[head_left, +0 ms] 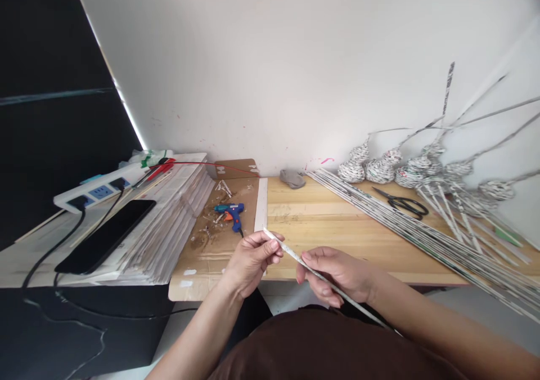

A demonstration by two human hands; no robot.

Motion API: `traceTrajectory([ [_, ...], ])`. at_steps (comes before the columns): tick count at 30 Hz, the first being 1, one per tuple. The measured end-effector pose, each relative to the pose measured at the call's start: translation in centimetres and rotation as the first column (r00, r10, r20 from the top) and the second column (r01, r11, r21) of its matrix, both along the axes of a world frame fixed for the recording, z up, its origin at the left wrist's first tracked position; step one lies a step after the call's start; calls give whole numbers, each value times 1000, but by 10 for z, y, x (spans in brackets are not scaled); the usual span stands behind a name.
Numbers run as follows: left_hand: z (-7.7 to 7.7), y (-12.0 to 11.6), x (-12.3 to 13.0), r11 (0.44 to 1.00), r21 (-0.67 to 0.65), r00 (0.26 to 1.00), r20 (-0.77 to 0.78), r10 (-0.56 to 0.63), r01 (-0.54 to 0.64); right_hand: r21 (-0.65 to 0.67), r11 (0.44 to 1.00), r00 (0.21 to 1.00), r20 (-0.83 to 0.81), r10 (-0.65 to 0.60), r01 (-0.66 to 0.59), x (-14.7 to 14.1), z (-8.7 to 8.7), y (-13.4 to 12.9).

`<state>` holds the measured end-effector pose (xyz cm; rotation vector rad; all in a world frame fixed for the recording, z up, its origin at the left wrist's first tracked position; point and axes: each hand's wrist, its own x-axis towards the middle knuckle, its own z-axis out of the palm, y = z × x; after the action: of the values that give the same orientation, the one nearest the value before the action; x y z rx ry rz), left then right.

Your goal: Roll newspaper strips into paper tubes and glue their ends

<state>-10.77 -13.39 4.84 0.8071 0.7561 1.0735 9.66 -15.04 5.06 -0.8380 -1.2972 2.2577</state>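
A thin rolled newspaper tube slants across in front of my body, its tip pointing up and left. My left hand pinches it between thumb and fingers just below that tip. Further down its length, my right hand is closed loosely around the tube, thumb on top and fingers curled beneath. The tube's lower end runs past my right wrist, and where it ends is hard to make out. Both hands are at the front edge of the wooden table.
A blue glue gun lies on stained cardboard. Stacked paper at left carries a phone and a power strip. Many paper tubes, black scissors, a grey cloth and woven paper gourd shapes lie at right.
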Motion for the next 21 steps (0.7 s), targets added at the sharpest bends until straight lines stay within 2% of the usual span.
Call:
traceTrajectory([
  [3,-2,1,2,998,28,998,-26,57,-56,253,964,977,174,-125,78,3,3,-6],
  [5,-4,3,5,997,43,997,-34,65,-64,330,940,959,229,-164,81,7,3,-9],
  [7,-6,5,9,997,49,998,-27,52,-51,288,952,967,198,-161,99,12,1,-10],
  [11,-9,11,16,998,33,998,41,54,-56,115,983,986,67,-155,146,23,-3,-9],
  [14,-10,13,20,999,28,999,48,23,-24,64,982,984,33,-177,175,26,-6,-8],
  [18,-14,15,26,998,57,999,-33,7,-5,27,991,991,19,-131,130,27,-14,-5],
  [21,-17,15,26,998,60,998,-53,23,-20,-61,995,995,-50,-81,78,29,-23,0],
])
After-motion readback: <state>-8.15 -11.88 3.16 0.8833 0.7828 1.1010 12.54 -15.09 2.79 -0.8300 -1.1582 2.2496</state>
